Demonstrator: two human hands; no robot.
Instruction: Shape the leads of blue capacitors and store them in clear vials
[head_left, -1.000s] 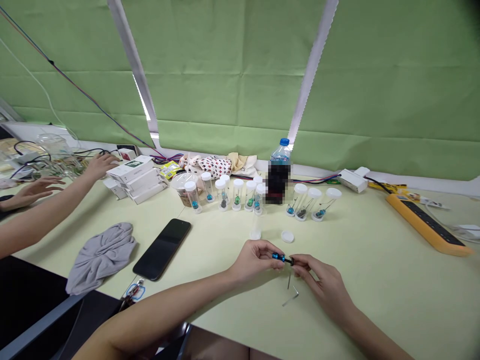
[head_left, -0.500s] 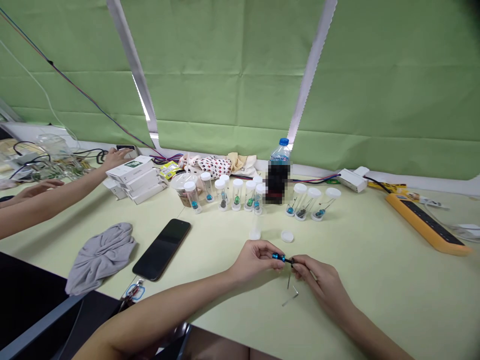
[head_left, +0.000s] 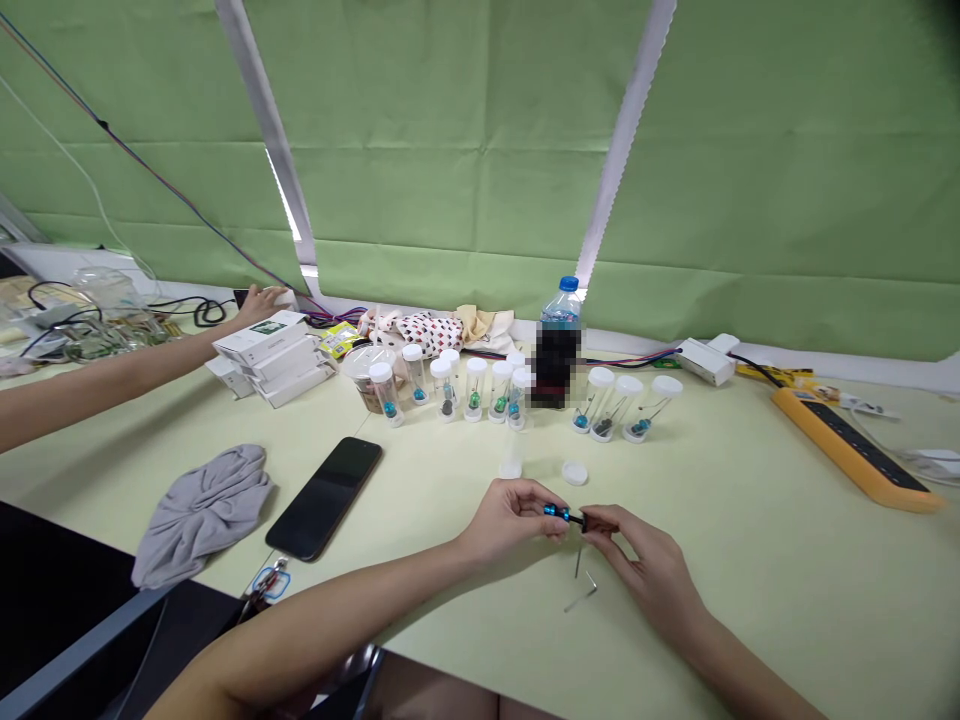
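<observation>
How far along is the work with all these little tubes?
Looks done: the capped tubes, with small parts visible inside. In hand: a blue-and-black piece, held between the left hand and the right hand. Apparently left: the open tube shows nothing inside, the white cap lies off it, and a bent metal piece lies nearby.

blue part [head_left: 556, 512] partly hidden by fingers [head_left: 541, 493], bottle [head_left: 568, 302] pixelated lower down, box print [head_left: 268, 328] illegibly small, another person's arm [head_left: 112, 385] cut off
</observation>
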